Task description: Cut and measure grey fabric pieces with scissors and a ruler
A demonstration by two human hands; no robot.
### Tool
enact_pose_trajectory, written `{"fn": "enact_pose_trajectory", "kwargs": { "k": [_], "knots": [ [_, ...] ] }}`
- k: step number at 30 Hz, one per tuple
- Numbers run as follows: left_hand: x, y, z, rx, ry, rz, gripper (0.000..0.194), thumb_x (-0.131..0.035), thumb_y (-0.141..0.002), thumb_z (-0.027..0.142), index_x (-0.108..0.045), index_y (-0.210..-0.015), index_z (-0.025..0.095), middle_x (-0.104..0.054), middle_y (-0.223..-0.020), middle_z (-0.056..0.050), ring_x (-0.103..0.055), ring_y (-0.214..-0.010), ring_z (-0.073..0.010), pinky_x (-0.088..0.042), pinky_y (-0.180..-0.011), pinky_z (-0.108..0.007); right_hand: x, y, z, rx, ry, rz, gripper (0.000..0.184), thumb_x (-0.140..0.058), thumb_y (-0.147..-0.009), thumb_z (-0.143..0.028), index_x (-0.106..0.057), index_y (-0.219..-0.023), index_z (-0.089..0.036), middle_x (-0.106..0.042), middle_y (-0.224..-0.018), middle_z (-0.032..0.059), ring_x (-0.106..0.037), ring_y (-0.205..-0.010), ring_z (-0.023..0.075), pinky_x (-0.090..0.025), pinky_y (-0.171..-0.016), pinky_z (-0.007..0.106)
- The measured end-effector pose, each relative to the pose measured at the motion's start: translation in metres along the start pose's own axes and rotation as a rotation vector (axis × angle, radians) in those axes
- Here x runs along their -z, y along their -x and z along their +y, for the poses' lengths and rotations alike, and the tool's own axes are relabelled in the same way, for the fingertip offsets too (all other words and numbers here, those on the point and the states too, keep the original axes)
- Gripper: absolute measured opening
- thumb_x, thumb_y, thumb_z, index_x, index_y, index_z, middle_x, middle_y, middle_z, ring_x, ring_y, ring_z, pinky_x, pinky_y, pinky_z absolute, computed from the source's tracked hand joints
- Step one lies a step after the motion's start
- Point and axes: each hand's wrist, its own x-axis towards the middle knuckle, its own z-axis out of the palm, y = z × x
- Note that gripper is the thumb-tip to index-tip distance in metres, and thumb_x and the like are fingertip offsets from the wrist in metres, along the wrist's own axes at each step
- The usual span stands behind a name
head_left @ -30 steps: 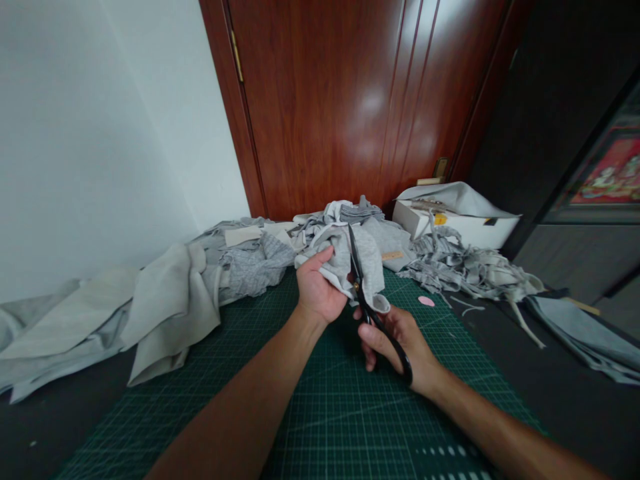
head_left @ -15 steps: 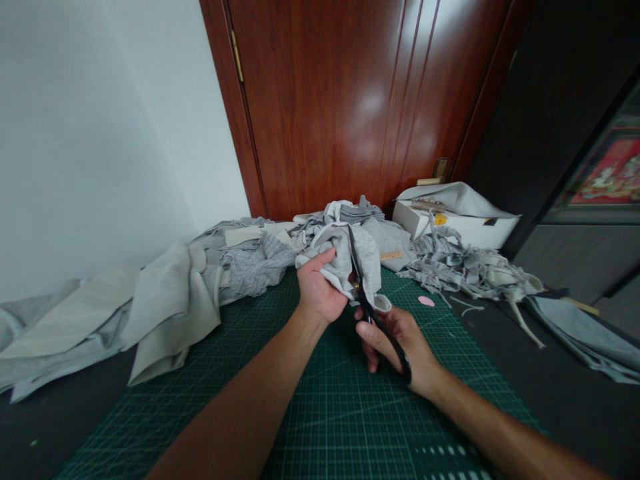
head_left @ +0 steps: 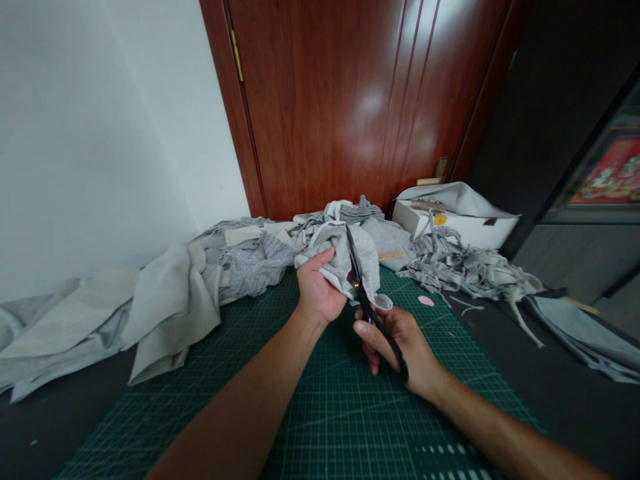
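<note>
My left hand [head_left: 321, 288] is closed on a piece of light grey fabric [head_left: 336, 255], thumb on top, fingers hidden underneath. The fabric has a pale edge and hangs bunched above the mat. In my right hand [head_left: 395, 343] is a pair of black scissors [head_left: 354, 263], the handle loops around my thumb and fingers. The blades point up and away from me, lying across the fabric just right of my left hand. How far the lower blade is from the upper one is hidden by the cloth.
A green cutting mat [head_left: 330, 420] lies beneath my hands. Grey fabric pieces [head_left: 170, 293] are heaped on the left. At the right are cloth strips [head_left: 465, 263], a white box [head_left: 450, 223], folded fabric [head_left: 585, 337] and a pink scrap [head_left: 426, 301]. A wooden door [head_left: 340, 100] stands behind.
The scissors and my right hand have shifted very slightly left. The fabric's right edge has drawn a little inward. My left hand keeps its place and its hold.
</note>
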Motion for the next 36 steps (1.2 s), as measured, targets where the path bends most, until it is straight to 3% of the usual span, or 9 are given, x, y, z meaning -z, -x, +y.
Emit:
{"fn": "enact_pose_trajectory", "kwargs": {
  "k": [6,12,16,19,25,30,33,36],
  "knots": [
    [0.001,-0.002,0.001,-0.012,-0.011,-0.026,0.020,-0.062,-0.083,0.016,-0.074,-0.098,0.015,-0.077,-0.079,-0.006,-0.074,-0.067,-0.0210,-0.062,-0.083,-0.039,-0.001,0.000,0.000,-0.005,-0.012,0.018,0.044,-0.084,-0.086,-0.051,-0.060,-0.101,-0.017,-0.052,-0.051,-0.0110,-0.048,-0.037,0.0101,-0.044,-0.038,0.021],
    [0.003,-0.005,0.003,-0.046,0.005,-0.043,0.022,-0.063,-0.077,0.014,-0.073,-0.097,0.016,-0.078,-0.081,-0.005,-0.075,-0.069,-0.0191,-0.062,-0.073,-0.032,-0.001,-0.001,0.001,-0.002,0.001,0.033,0.043,-0.085,-0.085,-0.050,-0.060,-0.099,-0.018,-0.054,-0.051,-0.0107,-0.049,-0.036,0.0093,-0.042,-0.037,0.019],
    [0.002,-0.007,0.005,-0.108,-0.045,-0.139,0.022,-0.070,-0.073,0.012,-0.075,-0.094,0.018,-0.080,-0.086,-0.004,-0.076,-0.074,-0.0189,-0.062,-0.076,-0.030,-0.002,-0.002,0.002,-0.008,-0.017,0.034,0.042,-0.086,-0.083,-0.049,-0.061,-0.098,-0.018,-0.052,-0.053,-0.0113,-0.048,-0.036,0.0085,-0.042,-0.036,0.019],
    [0.000,-0.008,0.007,-0.148,-0.085,-0.146,0.019,-0.076,-0.073,0.011,-0.074,-0.091,0.018,-0.081,-0.088,-0.004,-0.077,-0.078,-0.0180,-0.062,-0.082,-0.029,-0.002,-0.002,0.001,-0.020,-0.024,0.047,0.044,-0.087,-0.081,-0.051,-0.062,-0.098,-0.018,-0.053,-0.053,-0.0110,-0.049,-0.036,0.0086,-0.043,-0.036,0.019],
    [0.007,-0.017,0.009,-0.150,-0.129,-0.102,0.045,-0.067,-0.057,-0.005,-0.071,-0.095,0.019,-0.076,-0.081,0.002,-0.075,-0.074,-0.0168,-0.060,-0.086,-0.032,-0.002,-0.001,0.000,-0.029,-0.020,0.048,0.046,-0.088,-0.080,-0.051,-0.062,-0.097,-0.018,-0.053,-0.052,-0.0111,-0.047,-0.036,0.0082,-0.044,-0.036,0.019],
    [0.009,-0.018,0.014,-0.152,-0.133,-0.114,0.054,-0.056,-0.048,-0.005,-0.070,-0.093,0.020,-0.075,-0.080,0.003,-0.077,-0.079,-0.0206,-0.060,-0.088,-0.035,-0.002,-0.001,0.000,-0.025,-0.011,0.052,0.045,-0.088,-0.080,-0.050,-0.061,-0.097,-0.018,-0.053,-0.052,-0.0116,-0.047,-0.036,0.0081,-0.043,-0.036,0.019],
    [0.004,-0.015,0.017,-0.168,-0.128,-0.148,0.046,-0.060,-0.051,-0.003,-0.070,-0.090,0.019,-0.076,-0.080,0.000,-0.077,-0.086,-0.0245,-0.061,-0.090,-0.039,-0.001,-0.001,0.000,-0.019,0.000,0.043,0.044,-0.088,-0.081,-0.050,-0.061,-0.097,-0.018,-0.052,-0.052,-0.0121,-0.047,-0.036,0.0079,-0.042,-0.035,0.018],
    [0.000,-0.013,0.019,-0.219,-0.132,-0.185,0.028,-0.075,-0.064,0.003,-0.071,-0.087,0.018,-0.077,-0.084,-0.002,-0.075,-0.083,-0.0209,-0.061,-0.091,-0.036,-0.001,0.000,0.002,-0.010,0.006,0.035,0.044,-0.087,-0.082,-0.051,-0.061,-0.096,-0.019,-0.052,-0.053,-0.0121,-0.047,-0.037,0.0078,-0.042,-0.035,0.018]
  ]
}}
